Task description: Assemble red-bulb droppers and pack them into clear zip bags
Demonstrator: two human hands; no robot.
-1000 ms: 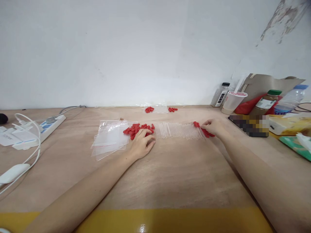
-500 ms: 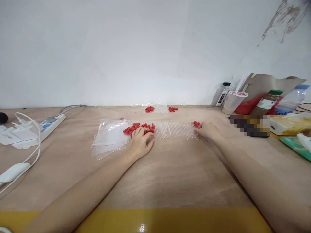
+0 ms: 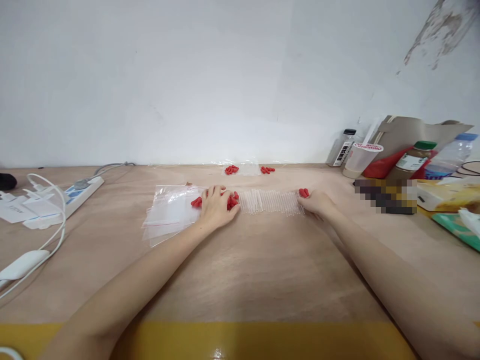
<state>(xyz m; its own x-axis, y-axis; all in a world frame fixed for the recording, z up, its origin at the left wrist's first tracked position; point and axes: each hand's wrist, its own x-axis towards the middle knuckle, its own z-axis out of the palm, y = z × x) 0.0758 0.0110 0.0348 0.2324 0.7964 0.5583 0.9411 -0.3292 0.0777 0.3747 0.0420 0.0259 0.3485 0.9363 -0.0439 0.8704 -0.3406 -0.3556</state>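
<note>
My left hand (image 3: 216, 207) lies palm down over a pile of small red elongated pieces (image 3: 233, 201), its fingers spread and partly covering them. To its right runs a row of thin clear sticks or tubes (image 3: 268, 201), laid side by side. My right hand (image 3: 318, 204) is at the right end of this row, its fingers curled close together, touching the last sticks. A few red pieces (image 3: 303, 192) show just above its fingertips. What those fingers hold, if anything, is hidden. Left of the pile lie overlapping clear zip bags (image 3: 170, 212).
Near the wall, red pieces (image 3: 267, 170) lie beside a clear bag (image 3: 247, 168). At left are a power strip (image 3: 84, 192) and white cable (image 3: 62, 220). A cup (image 3: 363, 160), a green-capped bottle (image 3: 412, 160) and a tissue pack (image 3: 450, 192) stand at right.
My left hand has moved slightly up and spread further over the red pile, covering more of it. My right hand has shifted slightly down and left, showing more of the red pieces beside it.
</note>
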